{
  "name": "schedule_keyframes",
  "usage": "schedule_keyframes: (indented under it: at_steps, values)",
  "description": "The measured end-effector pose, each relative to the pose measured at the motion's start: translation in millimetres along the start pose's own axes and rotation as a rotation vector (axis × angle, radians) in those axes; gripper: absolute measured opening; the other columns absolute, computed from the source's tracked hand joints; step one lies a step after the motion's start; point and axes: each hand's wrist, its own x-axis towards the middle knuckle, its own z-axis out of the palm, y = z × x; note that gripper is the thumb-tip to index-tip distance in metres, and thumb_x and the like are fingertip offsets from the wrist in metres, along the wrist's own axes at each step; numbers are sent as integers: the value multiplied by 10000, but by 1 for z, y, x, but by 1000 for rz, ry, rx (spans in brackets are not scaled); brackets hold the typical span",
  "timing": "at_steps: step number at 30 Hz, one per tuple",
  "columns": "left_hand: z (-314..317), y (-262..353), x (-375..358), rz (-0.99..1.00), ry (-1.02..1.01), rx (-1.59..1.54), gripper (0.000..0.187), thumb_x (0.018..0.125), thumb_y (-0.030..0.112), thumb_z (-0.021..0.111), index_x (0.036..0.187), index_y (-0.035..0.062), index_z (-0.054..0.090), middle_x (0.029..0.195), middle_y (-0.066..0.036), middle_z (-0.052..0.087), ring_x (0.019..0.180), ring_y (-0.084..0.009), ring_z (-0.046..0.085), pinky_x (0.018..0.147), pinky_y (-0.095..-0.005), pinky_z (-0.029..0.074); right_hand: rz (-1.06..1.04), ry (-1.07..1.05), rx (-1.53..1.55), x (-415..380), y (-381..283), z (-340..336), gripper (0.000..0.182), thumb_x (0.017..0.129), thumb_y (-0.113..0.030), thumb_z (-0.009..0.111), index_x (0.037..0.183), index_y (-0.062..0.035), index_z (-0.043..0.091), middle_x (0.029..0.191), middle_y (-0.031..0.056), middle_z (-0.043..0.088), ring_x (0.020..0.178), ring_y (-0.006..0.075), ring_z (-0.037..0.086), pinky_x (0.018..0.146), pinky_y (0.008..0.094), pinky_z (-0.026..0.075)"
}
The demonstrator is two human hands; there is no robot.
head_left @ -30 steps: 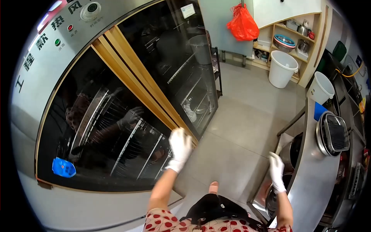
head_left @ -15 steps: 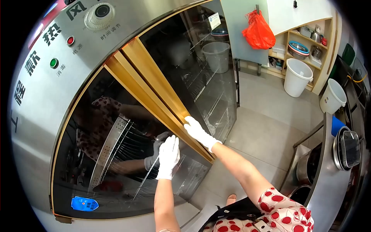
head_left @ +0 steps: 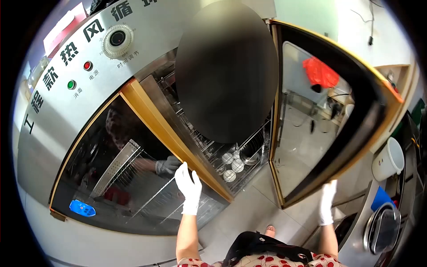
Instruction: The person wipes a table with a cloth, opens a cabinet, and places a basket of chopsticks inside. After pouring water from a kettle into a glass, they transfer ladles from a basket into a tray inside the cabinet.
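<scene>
A steel disinfection cabinet has two dark glass doors with gold edges. Its right door (head_left: 329,175) stands swung out wide. My right hand (head_left: 328,202), in a white glove, is closed on that door's lower outer edge; its fingertips are partly hidden. The left door (head_left: 111,178) is closed. Against its gold handle strip (head_left: 167,129) rests my left hand (head_left: 189,189), also white-gloved, fingers spread and holding nothing. Inside the opened side, wire racks hold several white cups (head_left: 237,165) and dark plates (head_left: 252,147). A dark oval patch hides most of the interior.
A control panel with a dial (head_left: 117,39) and red and green buttons runs along the cabinet top. At right stand a white bucket (head_left: 388,159) and a steel counter with metal basins (head_left: 381,228). A red bag (head_left: 320,73) shows through the opened door's glass.
The right door has swung open to the right with my right hand on its edge, revealing the racks. My left hand has moved slightly, its fingers now spread by the left door's handle.
</scene>
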Motion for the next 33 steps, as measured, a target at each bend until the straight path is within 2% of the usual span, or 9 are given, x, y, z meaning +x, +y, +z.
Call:
schedule_keyframes:
  at_steps: [2, 7, 11, 17, 18, 20, 22, 26, 33]
  values:
    - [12, 18, 2, -121, 82, 9, 446, 843, 80, 597, 1265, -25, 500, 1167, -205, 541, 1083, -347, 506, 963, -417, 392, 169, 312, 22, 59, 40, -34, 591, 985, -305, 419, 1438, 33, 246, 1515, 171, 226, 1399, 270, 217, 1156, 362, 155]
    - [32, 35, 11, -351, 126, -30, 453, 872, 103, 584, 1292, -26, 479, 1243, -221, 512, 1134, -345, 489, 996, -414, 371, -5, 400, -24, 228, 182, -108, 538, 1013, -322, 328, 1436, 7, 280, 1517, 120, 251, 1401, 217, 221, 1162, 334, 139]
    - [51, 58, 18, -516, 34, -28, 542, 898, 174, 576, 1358, -40, 385, 1350, -262, 424, 1256, -396, 396, 1073, -434, 302, 27, 444, 87, 306, 172, -117, 572, 1010, -375, 323, 1426, 17, 301, 1497, 122, 298, 1378, 221, 272, 1138, 307, 180]
    - [89, 67, 34, -827, 201, -143, 642, 912, 261, 577, 1383, -63, 285, 1381, -307, 343, 1286, -414, 361, 1088, -439, 283, 118, 557, 244, 405, 172, -101, 588, 1006, -386, 351, 1398, 52, 334, 1451, 164, 364, 1326, 245, 353, 1102, 294, 242]
    - [91, 68, 36, -844, 225, -123, 642, 912, 261, 577, 1383, -63, 285, 1381, -307, 343, 1286, -414, 361, 1088, -439, 283, 135, 572, 278, 433, 195, -107, 562, 1009, -354, 354, 1395, 54, 339, 1452, 169, 361, 1317, 250, 368, 1104, 297, 247]
    - [89, 69, 37, -904, 180, -75, 648, 908, 285, 586, 1361, -81, 300, 1367, -315, 351, 1274, -416, 373, 1083, -431, 291, -268, 607, -273, 520, 353, -145, 487, 1009, -261, 350, 1382, 53, 361, 1438, 180, 379, 1293, 261, 400, 1108, 310, 264]
    - [86, 71, 43, -965, 150, -39, 669, 896, 307, 605, 1346, -91, 308, 1352, -313, 374, 1255, -414, 395, 1072, -421, 304, -223, 648, -497, 544, 338, -138, 427, 998, -171, 333, 1357, 50, 399, 1422, 190, 397, 1288, 271, 409, 1101, 311, 295]
    - [84, 103, 34, -1003, 270, 28, 686, 872, 303, 641, 1332, -90, 316, 1329, -307, 394, 1237, -412, 408, 1058, -424, 316, -412, 780, -500, 650, 386, -115, 351, 962, -183, 436, 1234, -5, 566, 1163, 166, 609, 1025, 254, 592, 889, 307, 471]
    - [9, 219, -61, -1241, 531, 354, 725, 853, 278, 666, 1361, -81, 295, 1351, -272, 387, 1268, -373, 370, 1081, -398, 269, -469, 740, -372, 639, 251, 53, 305, 953, -226, 453, 1159, -32, 564, 1069, 132, 601, 927, 220, 574, 800, 296, 451]
